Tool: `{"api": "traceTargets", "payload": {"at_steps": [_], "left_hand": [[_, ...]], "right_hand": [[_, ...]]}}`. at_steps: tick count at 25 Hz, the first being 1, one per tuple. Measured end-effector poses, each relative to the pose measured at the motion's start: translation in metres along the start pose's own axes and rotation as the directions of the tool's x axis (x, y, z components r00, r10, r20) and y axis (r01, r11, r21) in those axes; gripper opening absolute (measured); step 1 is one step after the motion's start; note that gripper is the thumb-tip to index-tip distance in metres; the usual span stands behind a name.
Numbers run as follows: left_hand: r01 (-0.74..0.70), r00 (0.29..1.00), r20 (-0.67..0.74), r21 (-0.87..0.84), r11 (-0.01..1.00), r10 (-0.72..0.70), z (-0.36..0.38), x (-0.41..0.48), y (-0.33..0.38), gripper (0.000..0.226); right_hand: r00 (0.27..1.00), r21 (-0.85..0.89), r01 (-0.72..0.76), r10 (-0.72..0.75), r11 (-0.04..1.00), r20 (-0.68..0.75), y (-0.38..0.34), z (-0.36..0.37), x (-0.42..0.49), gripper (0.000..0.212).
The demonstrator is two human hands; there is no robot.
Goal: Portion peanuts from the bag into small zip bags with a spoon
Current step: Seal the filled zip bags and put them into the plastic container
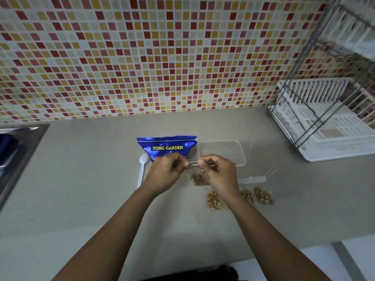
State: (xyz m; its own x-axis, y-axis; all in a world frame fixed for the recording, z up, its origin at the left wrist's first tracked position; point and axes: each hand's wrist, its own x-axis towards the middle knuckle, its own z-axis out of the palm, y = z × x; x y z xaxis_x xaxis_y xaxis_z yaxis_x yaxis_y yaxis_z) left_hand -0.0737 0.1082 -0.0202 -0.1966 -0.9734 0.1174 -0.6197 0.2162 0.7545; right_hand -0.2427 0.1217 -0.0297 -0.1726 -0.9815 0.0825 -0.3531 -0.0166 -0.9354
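Head view: grey counter [91, 179], mosaic-tiled wall [142, 57]; left hand [165, 172] and right hand [220, 172] pinch one zip bag [193, 163].

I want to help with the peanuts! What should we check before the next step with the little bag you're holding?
1. Left hand and right hand pinch the small zip bag at its top: ok.
2. Peanuts inside it: ok.
3. Zip closed all along: cannot tell.
4. White spoon lies free beside the blue peanut bag: ok.
5. Three filled bags lie on the counter, clear of the hands: ok.
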Motion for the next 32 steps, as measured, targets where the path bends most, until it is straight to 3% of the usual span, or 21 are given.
{"api": "traceTargets", "payload": {"at_steps": [6, 8, 11, 13, 15, 18, 20, 22, 25, 29, 32], "left_hand": [[0.045, 0.999, 0.022, -0.035, 0.998, -0.044, 0.004, -0.007, -0.014, 0.018], [0.105, 0.994, 0.012, -0.197, 0.975, -0.105, 0.008, -0.009, -0.019, 0.017], [0.290, 0.957, 0.193, -0.562, 0.775, -0.217, 0.027, -0.023, -0.020, 0.008], [0.392, 0.919, 0.304, -0.632, 0.669, -0.250, 0.046, -0.033, -0.023, 0.023], [0.428, 0.904, 0.290, -0.634, 0.644, -0.315, 0.059, -0.037, -0.029, 0.030], [0.428, 0.903, 0.224, -0.506, 0.749, -0.365, 0.069, -0.040, -0.041, 0.029], [0.374, 0.924, 0.201, -0.286, 0.882, -0.326, 0.076, -0.044, -0.048, 0.028], [0.296, 0.941, 0.194, -0.064, 0.953, -0.279, 0.087, -0.050, -0.050, 0.029], [0.216, 0.955, 0.187, 0.096, 0.972, -0.231, 0.099, -0.057, -0.047, 0.028], [0.192, 0.972, 0.078, 0.269, 0.944, -0.220, 0.103, -0.053, -0.038, 0.038], [0.274, 0.961, -0.065, 0.149, 0.950, -0.267, 0.111, -0.025, -0.018, 0.039]], "right_hand": [[1.000, -0.002, -0.022, 0.022, 1.000, 0.014, 0.006, 0.000, -0.009, 0.022], [0.988, 0.128, -0.133, 0.122, 0.983, 0.091, 0.010, 0.000, -0.009, 0.019], [0.890, 0.344, -0.451, 0.388, 0.823, 0.239, 0.015, -0.002, -0.005, 0.008], [0.845, 0.367, -0.534, 0.468, 0.762, 0.258, 0.025, -0.004, -0.001, 0.006], [0.838, 0.312, -0.544, 0.492, 0.779, 0.235, 0.040, -0.003, 0.003, 0.005], [0.913, -0.059, -0.392, 0.396, 0.918, 0.098, 0.065, -0.001, 0.005, 0.011], [0.948, -0.336, -0.248, 0.299, 0.909, 0.109, 0.076, 0.004, 0.001, 0.018], [0.954, -0.456, -0.179, 0.268, 0.872, 0.137, 0.083, 0.011, -0.003, 0.016], [0.953, -0.533, -0.130, 0.253, 0.836, 0.165, 0.091, 0.016, -0.004, 0.025], [0.986, -0.432, -0.095, 0.143, 0.897, 0.081, 0.086, -0.013, 0.006, 0.027], [0.996, -0.372, -0.064, 0.037, 0.926, -0.078, 0.089, -0.049, 0.029, 0.021]]}}
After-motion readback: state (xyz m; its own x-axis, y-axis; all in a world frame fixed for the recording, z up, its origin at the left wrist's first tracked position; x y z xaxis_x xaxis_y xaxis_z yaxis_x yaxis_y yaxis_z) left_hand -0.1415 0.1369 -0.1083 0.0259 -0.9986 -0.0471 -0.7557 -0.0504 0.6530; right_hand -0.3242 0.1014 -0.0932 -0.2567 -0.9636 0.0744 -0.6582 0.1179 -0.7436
